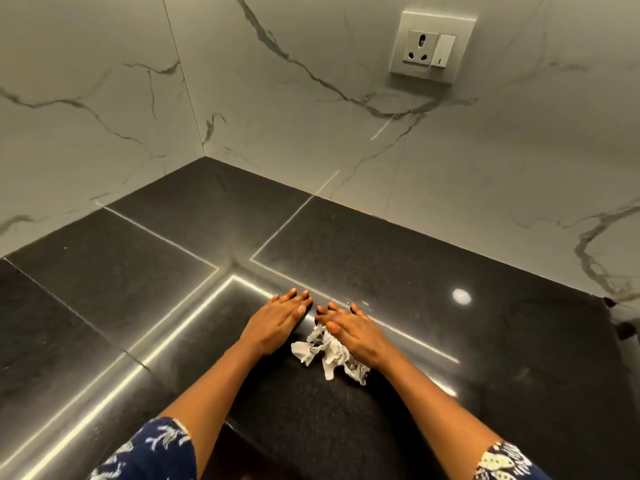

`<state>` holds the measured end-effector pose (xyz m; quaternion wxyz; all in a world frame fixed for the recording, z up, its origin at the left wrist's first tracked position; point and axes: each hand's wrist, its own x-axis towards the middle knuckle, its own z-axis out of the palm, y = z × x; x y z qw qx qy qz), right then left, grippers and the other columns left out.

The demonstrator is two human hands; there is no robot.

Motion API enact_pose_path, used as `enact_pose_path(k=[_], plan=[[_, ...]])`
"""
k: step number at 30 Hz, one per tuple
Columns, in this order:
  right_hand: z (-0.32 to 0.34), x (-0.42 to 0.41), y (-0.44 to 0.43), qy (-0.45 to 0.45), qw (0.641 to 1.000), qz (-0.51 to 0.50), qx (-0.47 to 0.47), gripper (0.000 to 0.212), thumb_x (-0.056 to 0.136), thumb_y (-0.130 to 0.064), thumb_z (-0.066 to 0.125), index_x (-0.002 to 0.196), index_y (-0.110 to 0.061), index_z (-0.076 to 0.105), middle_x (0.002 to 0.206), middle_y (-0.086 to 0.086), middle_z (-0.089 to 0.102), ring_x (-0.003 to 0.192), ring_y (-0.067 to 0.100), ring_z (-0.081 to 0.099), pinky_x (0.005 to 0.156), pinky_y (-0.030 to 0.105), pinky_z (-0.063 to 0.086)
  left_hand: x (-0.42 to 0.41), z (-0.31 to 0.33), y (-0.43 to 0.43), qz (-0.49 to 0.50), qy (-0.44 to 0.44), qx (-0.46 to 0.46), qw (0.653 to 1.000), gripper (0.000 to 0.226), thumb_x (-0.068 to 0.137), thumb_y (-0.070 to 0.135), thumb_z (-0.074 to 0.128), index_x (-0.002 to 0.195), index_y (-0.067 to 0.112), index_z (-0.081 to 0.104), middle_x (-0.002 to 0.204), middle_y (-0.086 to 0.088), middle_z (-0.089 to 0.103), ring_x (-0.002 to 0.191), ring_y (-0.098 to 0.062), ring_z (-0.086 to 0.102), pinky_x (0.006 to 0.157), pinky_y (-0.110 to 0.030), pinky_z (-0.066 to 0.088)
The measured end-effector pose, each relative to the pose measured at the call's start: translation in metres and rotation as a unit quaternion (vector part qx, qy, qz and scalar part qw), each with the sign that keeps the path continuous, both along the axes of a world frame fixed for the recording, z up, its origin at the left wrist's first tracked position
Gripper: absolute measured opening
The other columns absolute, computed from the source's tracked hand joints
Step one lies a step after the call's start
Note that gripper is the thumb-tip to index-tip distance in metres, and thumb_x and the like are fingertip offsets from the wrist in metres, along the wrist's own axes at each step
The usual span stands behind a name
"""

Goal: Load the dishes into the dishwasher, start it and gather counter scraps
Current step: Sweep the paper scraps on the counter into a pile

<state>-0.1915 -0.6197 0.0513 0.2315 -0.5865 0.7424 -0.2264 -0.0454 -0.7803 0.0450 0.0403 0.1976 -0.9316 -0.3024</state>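
A small heap of torn white paper scraps [327, 351] lies on the black stone counter [450, 289] near its front edge. My left hand [277, 320] lies flat on the counter just left of the heap, fingers straight and together. My right hand [349, 329] lies flat with straight fingers over the right side of the heap, partly covering it. A few tiny white crumbs [363, 303] sit just beyond my right fingertips. No dishes or dishwasher are in view.
The counter runs into a corner formed by two white marble-look walls [277, 98]. A wall socket with a switch [431, 46] is mounted high on the right wall. A dark object [627, 329] shows at the far right edge.
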Motion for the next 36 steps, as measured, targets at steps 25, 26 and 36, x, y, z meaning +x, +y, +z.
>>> enact_pose_path(k=[25, 26, 36], plan=[[-0.003, 0.082, 0.035, -0.3, 0.794, -0.457, -0.265, 0.053, 0.088, -0.051, 0.026, 0.12, -0.022, 0.056, 0.13, 0.0, 0.055, 0.124, 0.014, 0.048, 0.11, 0.033, 0.034, 0.003, 0.004, 0.123, 0.279, 0.215, 0.283, 0.892, 0.055, 0.09, 0.066, 0.026, 0.117, 0.036, 0.063, 0.128, 0.002, 0.061, 0.127, -0.013, 0.049, 0.114, -0.042, 0.03], [-0.006, 0.083, 0.033, -0.319, 0.784, -0.461, -0.267, 0.055, 0.086, -0.058, 0.025, 0.118, -0.026, 0.057, 0.128, -0.002, 0.057, 0.121, 0.013, 0.051, 0.108, 0.035, 0.036, 0.001, 0.0, 0.122, 0.282, 0.215, 0.299, 0.886, 0.053, 0.087, 0.072, 0.025, 0.111, 0.044, 0.064, 0.126, 0.004, 0.063, 0.125, -0.013, 0.051, 0.112, -0.044, 0.032], [0.004, 0.093, 0.009, -0.574, 0.621, -0.434, -0.312, 0.088, 0.07, -0.078, 0.045, 0.111, -0.002, 0.062, 0.101, 0.014, 0.07, 0.087, 0.018, 0.069, 0.072, 0.021, 0.054, -0.024, 0.016, 0.142, 0.339, 0.32, 0.504, 0.727, 0.048, 0.102, 0.039, 0.024, 0.114, 0.016, 0.063, 0.113, -0.009, 0.067, 0.103, -0.015, 0.066, 0.087, -0.023, 0.052]])
